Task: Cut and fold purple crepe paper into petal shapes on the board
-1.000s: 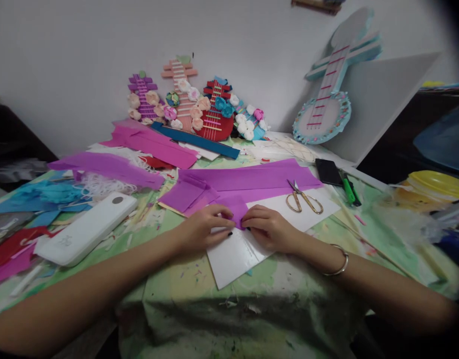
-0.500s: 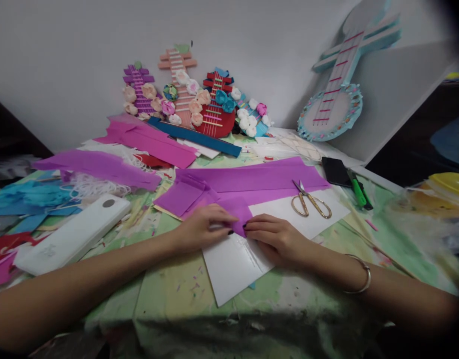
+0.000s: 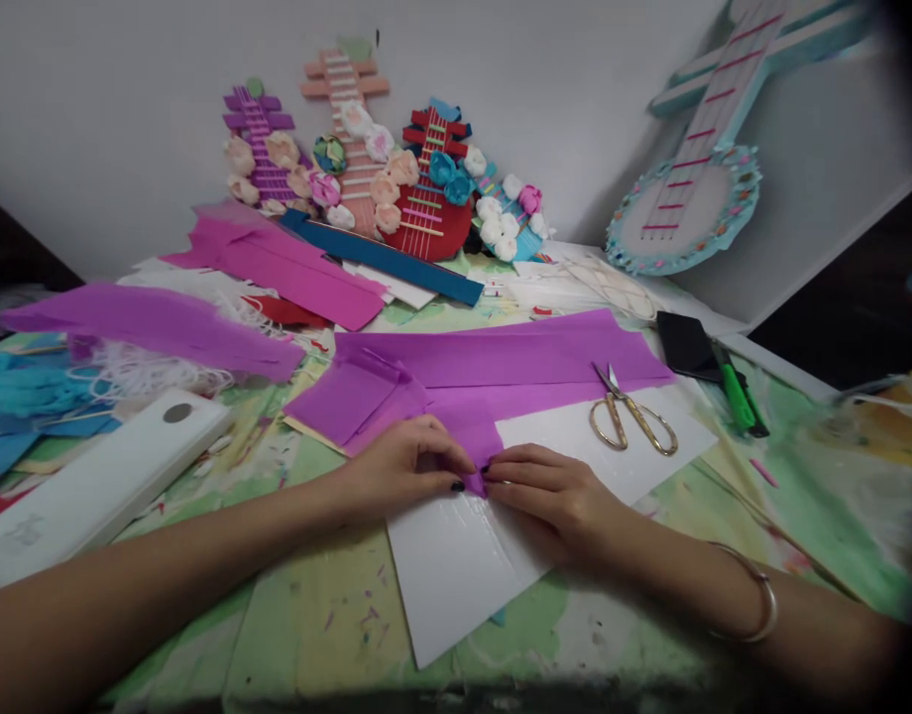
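Over a white board (image 3: 448, 585), both hands pinch the near edge of a small purple crepe paper piece (image 3: 475, 431). My left hand (image 3: 407, 461) closes thumb and fingers on its left side. Close beside it, my right hand (image 3: 560, 496) grips the right side, its thumb mostly hidden under the fingers. Cut purple paper squares (image 3: 352, 397) lie just behind my left hand. A long purple paper strip (image 3: 515, 352) stretches behind both hands. Gold-handled scissors (image 3: 630, 412) rest slightly apart on the board, to the right.
Decorated paper lutes (image 3: 433, 198) lean on the wall. To the left lie a white power bank (image 3: 106, 486), pink paper (image 3: 278, 263) and white string (image 3: 151, 372). At right are a black phone (image 3: 686, 345) and a green marker (image 3: 737, 397).
The camera view has shifted closer and slightly down. The paper's near edge looks more gathered between my fingertips, and both hands stay close together.
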Tool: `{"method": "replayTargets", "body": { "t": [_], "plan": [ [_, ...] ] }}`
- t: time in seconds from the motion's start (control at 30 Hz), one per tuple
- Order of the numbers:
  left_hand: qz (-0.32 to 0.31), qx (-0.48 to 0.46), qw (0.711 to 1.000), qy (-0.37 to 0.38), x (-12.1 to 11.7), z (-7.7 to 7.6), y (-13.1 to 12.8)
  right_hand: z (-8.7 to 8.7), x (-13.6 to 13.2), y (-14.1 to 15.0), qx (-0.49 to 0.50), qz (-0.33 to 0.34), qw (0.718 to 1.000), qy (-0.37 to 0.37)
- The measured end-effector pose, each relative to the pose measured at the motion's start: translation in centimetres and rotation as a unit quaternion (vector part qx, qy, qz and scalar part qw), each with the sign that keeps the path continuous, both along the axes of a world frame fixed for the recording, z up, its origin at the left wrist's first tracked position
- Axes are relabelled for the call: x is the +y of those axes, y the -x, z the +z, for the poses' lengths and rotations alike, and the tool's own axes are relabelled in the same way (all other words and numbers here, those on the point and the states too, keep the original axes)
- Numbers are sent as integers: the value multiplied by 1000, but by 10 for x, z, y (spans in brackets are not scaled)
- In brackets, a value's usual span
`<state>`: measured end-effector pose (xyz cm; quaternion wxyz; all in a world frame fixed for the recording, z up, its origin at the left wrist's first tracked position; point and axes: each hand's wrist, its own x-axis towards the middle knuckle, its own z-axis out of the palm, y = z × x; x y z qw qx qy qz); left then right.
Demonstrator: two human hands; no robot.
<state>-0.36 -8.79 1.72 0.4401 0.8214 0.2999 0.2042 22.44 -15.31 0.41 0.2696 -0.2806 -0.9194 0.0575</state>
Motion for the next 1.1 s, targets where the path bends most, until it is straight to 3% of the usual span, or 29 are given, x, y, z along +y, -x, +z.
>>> {"method": "replayTargets", "body": {
  "t": [0.37,0.5,0.73,1.1],
  "plan": [
    [-48,-21,997,-54,0,-2,0,0,-1,-7,-12,24,999,-18],
    [-22,-10,997,-71,-2,-2,-2,3,-2,-6,-26,25,999,-20],
    [84,8,995,-59,-9,-7,-8,4,-3,-5,-34,20,999,-32],
    [83,25,991,-103,-9,-5,-11,3,-5,-5,-50,16,999,-10]
  ]
}}
